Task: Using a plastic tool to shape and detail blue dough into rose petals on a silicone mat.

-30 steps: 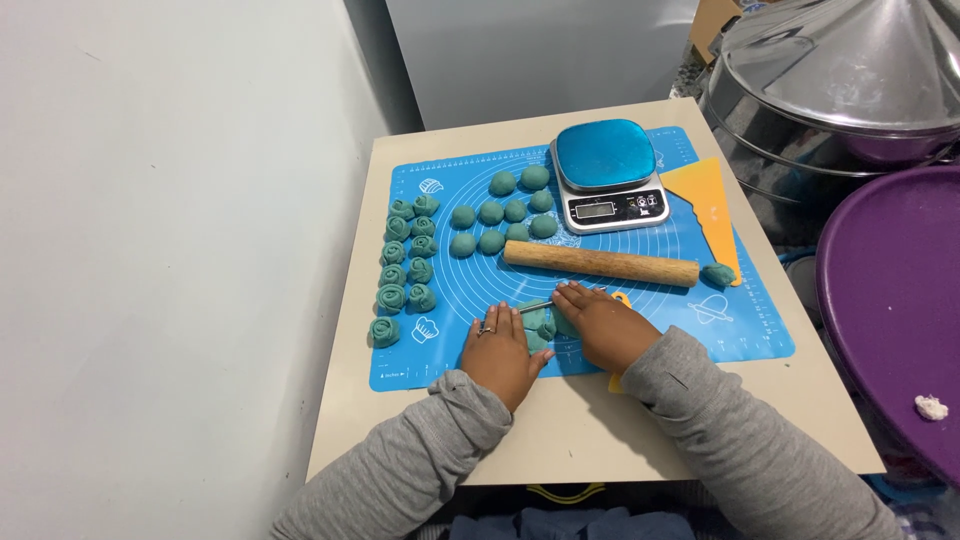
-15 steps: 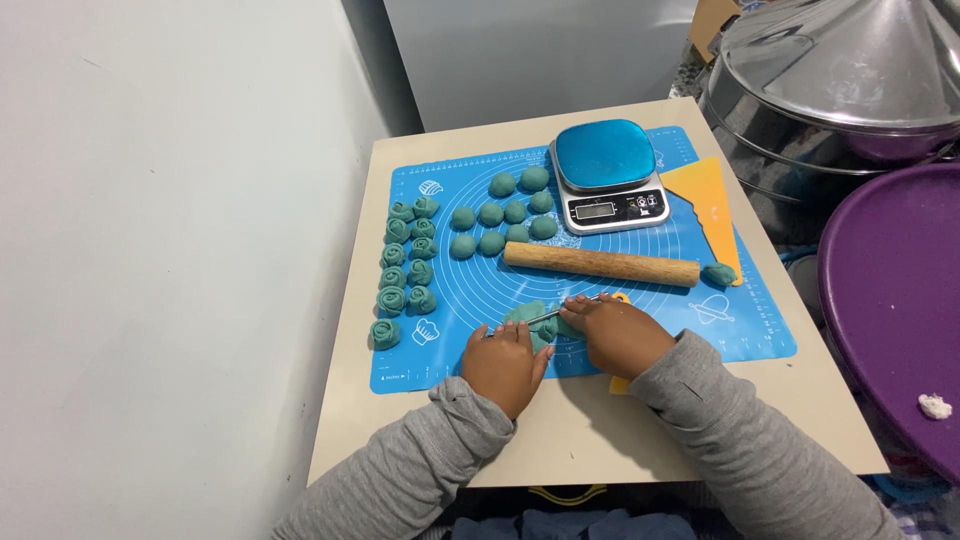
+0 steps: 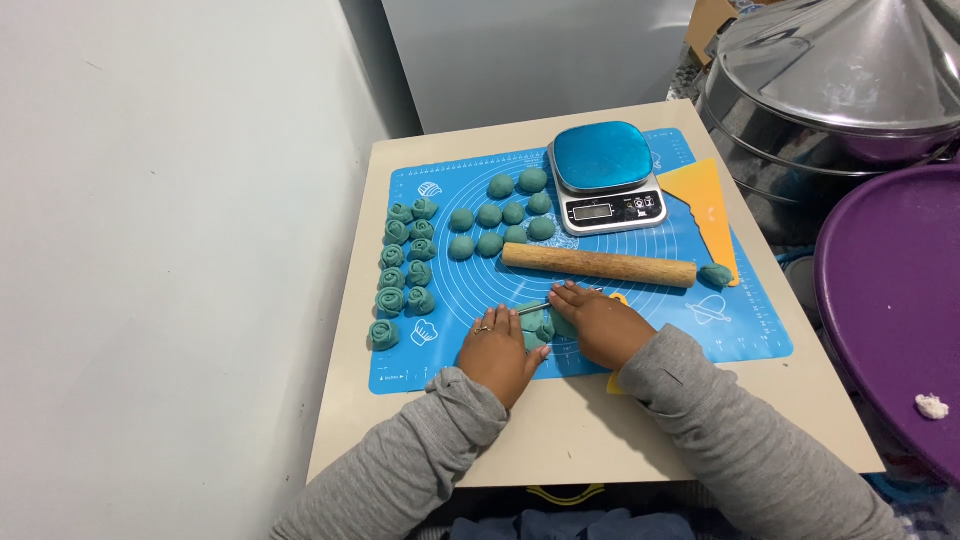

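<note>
My left hand (image 3: pixel 497 351) and my right hand (image 3: pixel 598 323) rest close together on a blue silicone mat (image 3: pixel 740 320), pressing a teal piece of dough (image 3: pixel 540 322) between them. A thin metal stick (image 3: pixel 533 308) lies across that dough, pinched by my right fingers, with my left fingertips on the dough beside it. A wooden rolling pin (image 3: pixel 598 265) lies just beyond my hands. Round teal dough balls (image 3: pixel 500 222) sit mid-mat, and several shaped teal rosettes (image 3: pixel 405 265) line the mat's left side.
A kitchen scale (image 3: pixel 604 175) with a blue top stands at the back. A yellow scraper (image 3: pixel 705 205) and a small dough lump (image 3: pixel 716 275) lie to the right. A metal steamer (image 3: pixel 830 90) and a purple tray (image 3: pixel 890 300) stand right of the table; a white wall runs on the left.
Both hands have shifted slightly to the left along the mat with the dough piece and the stick; the dough now sits between the two hands.
</note>
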